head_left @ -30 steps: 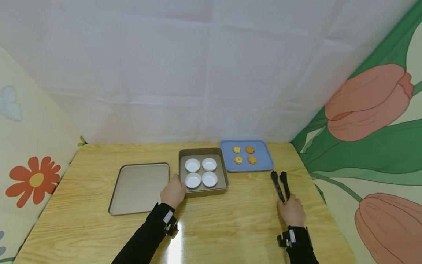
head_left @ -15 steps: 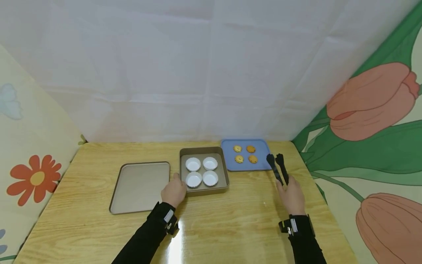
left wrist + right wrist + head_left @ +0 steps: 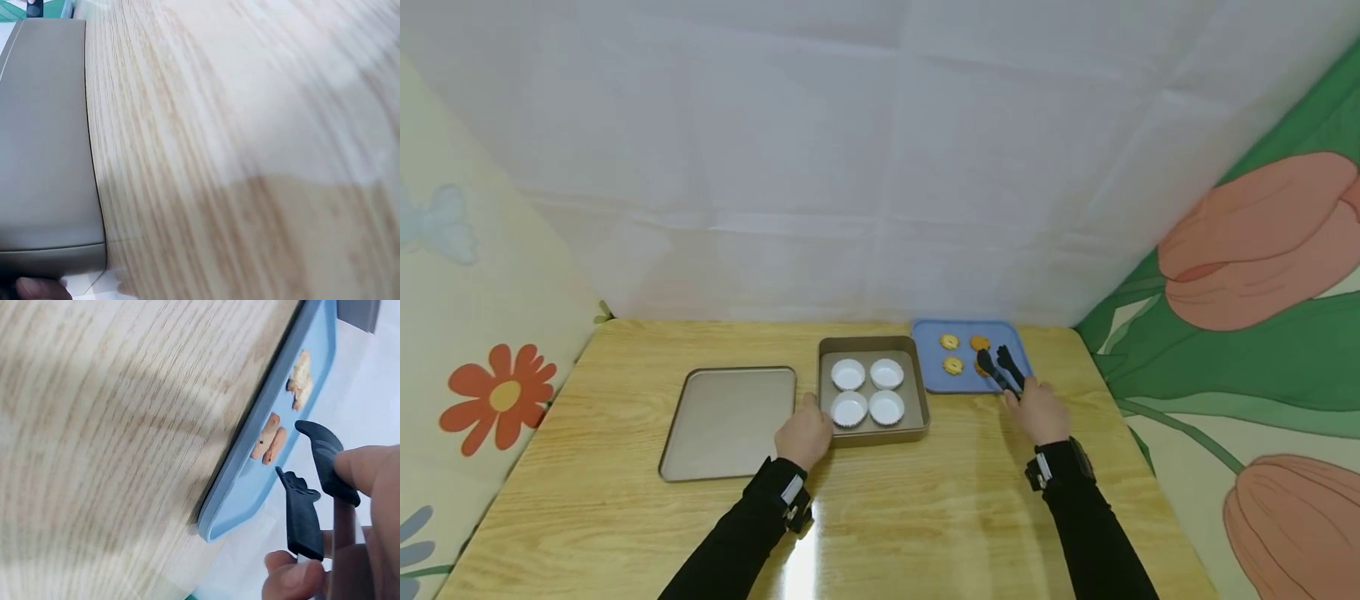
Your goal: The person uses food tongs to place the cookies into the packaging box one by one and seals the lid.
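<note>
Right hand (image 3: 1037,410) grips black tongs (image 3: 1002,370), tips over the blue tray (image 3: 942,380), right of frame centre.
Tong tips straddle the lower-right cookie (image 3: 980,367), just above the hand. Left hand (image 3: 805,435) curls on the square pan's (image 3: 917,392) lower-left corner, centre frame.
</note>
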Demonstrator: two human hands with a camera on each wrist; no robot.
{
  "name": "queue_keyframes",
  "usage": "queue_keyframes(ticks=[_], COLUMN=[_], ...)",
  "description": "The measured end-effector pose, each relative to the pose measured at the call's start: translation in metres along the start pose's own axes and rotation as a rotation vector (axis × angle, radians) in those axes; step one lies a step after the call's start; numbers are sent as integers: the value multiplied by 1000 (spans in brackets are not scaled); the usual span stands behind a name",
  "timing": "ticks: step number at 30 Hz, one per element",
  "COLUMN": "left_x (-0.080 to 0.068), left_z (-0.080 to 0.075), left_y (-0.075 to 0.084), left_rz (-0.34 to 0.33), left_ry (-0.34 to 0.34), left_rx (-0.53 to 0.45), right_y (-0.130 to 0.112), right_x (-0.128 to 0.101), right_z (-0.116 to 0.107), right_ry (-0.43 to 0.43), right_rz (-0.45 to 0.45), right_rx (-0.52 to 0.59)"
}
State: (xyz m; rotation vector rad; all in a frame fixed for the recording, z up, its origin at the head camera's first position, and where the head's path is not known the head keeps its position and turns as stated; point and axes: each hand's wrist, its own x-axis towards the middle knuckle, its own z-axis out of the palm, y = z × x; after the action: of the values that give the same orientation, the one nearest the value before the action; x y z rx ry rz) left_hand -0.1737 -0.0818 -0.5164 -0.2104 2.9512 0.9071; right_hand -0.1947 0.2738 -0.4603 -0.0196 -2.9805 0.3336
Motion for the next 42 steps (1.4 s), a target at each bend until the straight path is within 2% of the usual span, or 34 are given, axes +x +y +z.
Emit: queue_keyframes(ticks=[9, 13, 20, 26, 31, 35, 42], left_x=[1, 1, 1, -1, 0, 0, 1], left_z=[1, 1, 1, -1, -1, 0, 2], left_y=[2, 1, 0, 1, 1, 1, 0], left_rz=[4, 12, 15, 10, 5, 1, -5], left_ry=[1, 8, 20, 11, 3, -3, -7], left_rx=[-11, -9, -10, -10, -8, -2, -1], right_y=[-4, -6, -9, -7, -6, -6, -1], right_x=[5, 6, 13, 26, 37, 39, 32], right_z=[7, 7, 0, -5, -12, -14, -12], right_ry=[75, 67, -62, -240, -336, -331, -222], right_rz=[-11, -4, 23, 52, 20, -27, -93], right_rx=[-130, -163, -170, -132, -135, -135, -130])
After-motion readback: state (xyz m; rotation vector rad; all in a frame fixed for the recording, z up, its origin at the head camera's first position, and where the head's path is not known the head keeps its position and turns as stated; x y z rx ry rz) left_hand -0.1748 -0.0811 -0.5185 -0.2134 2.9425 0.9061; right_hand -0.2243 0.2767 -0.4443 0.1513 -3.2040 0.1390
